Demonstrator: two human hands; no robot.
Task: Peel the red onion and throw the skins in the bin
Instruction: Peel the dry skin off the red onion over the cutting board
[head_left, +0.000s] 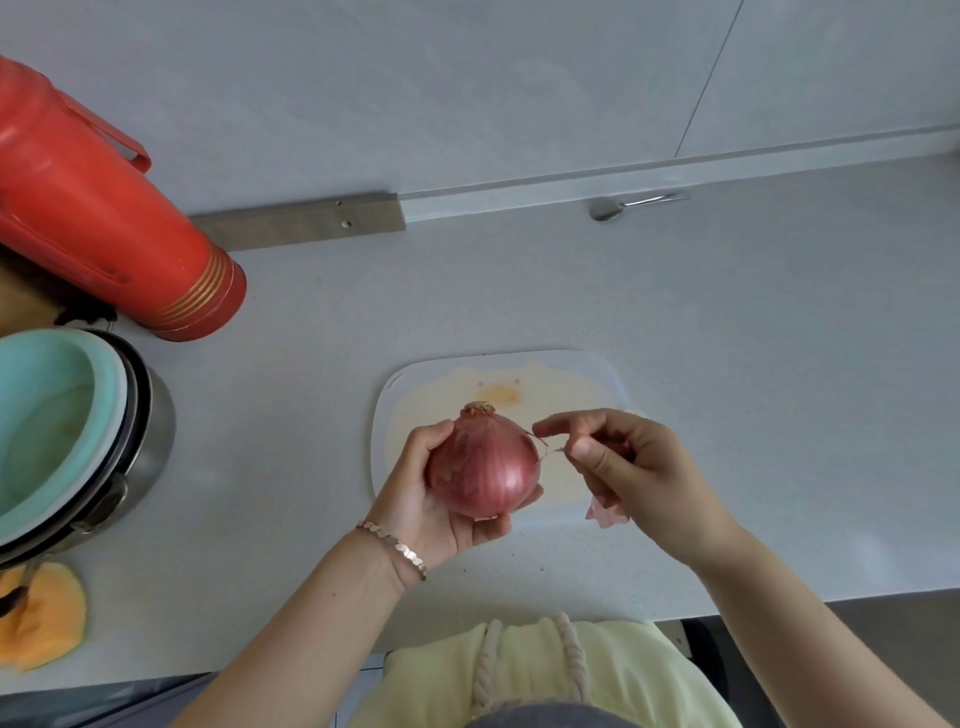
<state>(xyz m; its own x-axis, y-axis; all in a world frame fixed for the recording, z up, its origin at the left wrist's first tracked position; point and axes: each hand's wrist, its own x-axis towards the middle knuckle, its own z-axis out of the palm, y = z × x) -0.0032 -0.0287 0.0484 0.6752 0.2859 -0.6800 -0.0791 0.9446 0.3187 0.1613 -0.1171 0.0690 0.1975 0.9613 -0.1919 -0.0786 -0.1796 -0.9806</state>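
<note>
Two hands work above the board, one thin strip of skin lifted off the onion.

Head view: the left hand (426, 499) cups the red onion (483, 462), fingers curled round it, over the near part of the cutting board (571, 369). The right hand (634, 467) has its fingers (550, 426) pinched together on a thin strip of skin (543, 444) at the onion's right side. A pink scrap (602, 514) shows just below that hand; I cannot tell whether it is held or lying. The strip looks narrow and may tear short. Light skins could fall past the surface (727, 338) edge, which is near the body. The bin (156, 431) stands open well to the left, and the bare surface between leaves room to carry skins across.
</note>
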